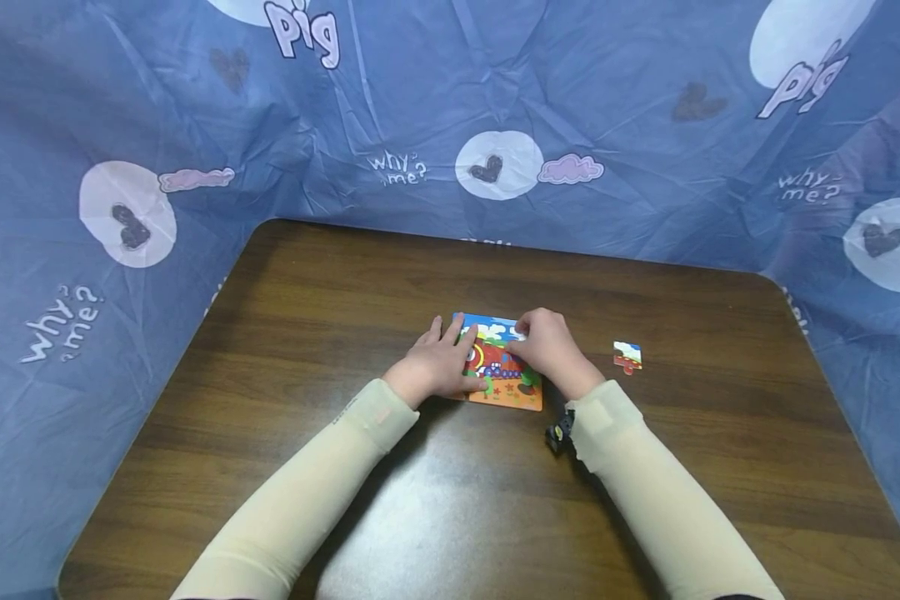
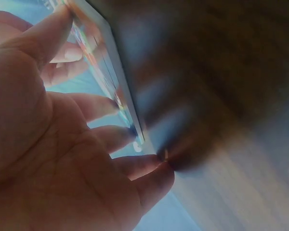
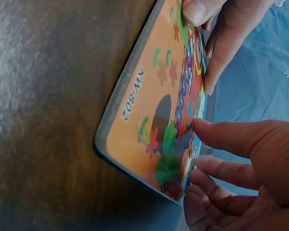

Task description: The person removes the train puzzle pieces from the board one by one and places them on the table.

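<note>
A jigsaw puzzle board (image 1: 506,396) with an orange lower edge and a red vehicle picture lies on the table. My left hand (image 1: 438,365) rests on its left side, fingers spread and nearly straight. At the upper right part, my right hand (image 1: 553,343) bends over the board. Its thumb and fingertips pinch a puzzle piece at the picture's surface, the piece mostly covered by the fingers. In the right wrist view, "KW-802" is printed along the near edge of the board (image 3: 123,139). One loose puzzle piece (image 1: 627,355) lies to the right of my right hand.
The brown wooden table (image 1: 307,292) has rounded corners. A blue printed cloth (image 1: 420,100) hangs behind it and at both sides. A small black device (image 1: 558,433) sits at the right wrist.
</note>
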### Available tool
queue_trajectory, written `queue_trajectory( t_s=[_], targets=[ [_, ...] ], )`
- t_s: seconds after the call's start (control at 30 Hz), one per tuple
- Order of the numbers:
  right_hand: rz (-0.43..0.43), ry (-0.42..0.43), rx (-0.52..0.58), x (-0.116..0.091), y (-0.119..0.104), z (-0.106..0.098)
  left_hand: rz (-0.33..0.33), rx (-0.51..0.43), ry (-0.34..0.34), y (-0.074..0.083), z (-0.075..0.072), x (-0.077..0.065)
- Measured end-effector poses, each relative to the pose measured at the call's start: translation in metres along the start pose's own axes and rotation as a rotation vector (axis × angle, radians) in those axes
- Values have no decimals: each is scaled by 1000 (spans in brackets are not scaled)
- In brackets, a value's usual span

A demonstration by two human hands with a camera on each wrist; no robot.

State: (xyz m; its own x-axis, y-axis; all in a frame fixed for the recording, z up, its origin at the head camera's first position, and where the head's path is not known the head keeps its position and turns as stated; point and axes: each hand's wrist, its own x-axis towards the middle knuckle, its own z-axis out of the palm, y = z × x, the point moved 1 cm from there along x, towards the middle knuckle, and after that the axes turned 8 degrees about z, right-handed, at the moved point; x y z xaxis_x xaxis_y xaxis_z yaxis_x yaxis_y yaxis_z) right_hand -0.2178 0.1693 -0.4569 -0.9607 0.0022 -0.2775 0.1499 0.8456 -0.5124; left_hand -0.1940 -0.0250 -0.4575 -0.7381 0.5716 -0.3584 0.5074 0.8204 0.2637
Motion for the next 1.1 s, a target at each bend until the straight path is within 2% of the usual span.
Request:
queue_trajectory(
  t_s=[0.63, 1.1],
  targets=[
    [53, -37, 42, 2, -1, 0, -19, 2, -16, 3, -3, -3],
    [77, -2, 101, 1, -1, -1, -21, 6, -26, 3, -2, -1]
  ],
)
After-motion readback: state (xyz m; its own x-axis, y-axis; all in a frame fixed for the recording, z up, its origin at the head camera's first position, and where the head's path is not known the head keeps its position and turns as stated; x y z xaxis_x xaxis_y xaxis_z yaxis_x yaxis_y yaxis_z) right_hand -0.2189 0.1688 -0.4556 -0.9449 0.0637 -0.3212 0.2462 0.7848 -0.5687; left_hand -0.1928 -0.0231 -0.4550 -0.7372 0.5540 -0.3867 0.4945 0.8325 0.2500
